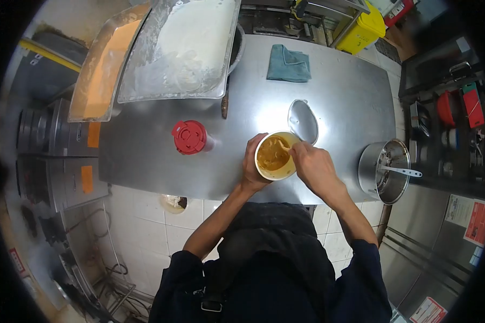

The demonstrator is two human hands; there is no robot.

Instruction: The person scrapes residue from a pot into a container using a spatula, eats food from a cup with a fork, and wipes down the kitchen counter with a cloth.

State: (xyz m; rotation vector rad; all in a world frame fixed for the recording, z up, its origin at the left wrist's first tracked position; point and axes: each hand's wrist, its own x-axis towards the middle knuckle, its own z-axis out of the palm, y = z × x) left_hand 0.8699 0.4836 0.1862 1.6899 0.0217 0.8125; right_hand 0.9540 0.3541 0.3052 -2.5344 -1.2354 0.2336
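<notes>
My left hand [251, 166] is wrapped round the side of a white tub [279, 176], tilted so that its mouth faces the camera. Inside it lies a thick yellow-brown paste [272, 156], smeared up the walls. At the tub's right rim, my right hand [313, 164] is closed on a pale, slim utensil [284, 147] that reaches into the paste. Its working end is too covered to tell the kind. Just beyond the tub, a clear oval lid [303, 121] rests on the steel table [242, 102].
A red-lidded container [189, 137] stands left. Two trays, one with white powder [194, 37] and one with orange powder [110, 70], are at the back left. A folded teal cloth [289, 63] lies at the back. A steel pot [367, 171] with a light-handled utensil stands right.
</notes>
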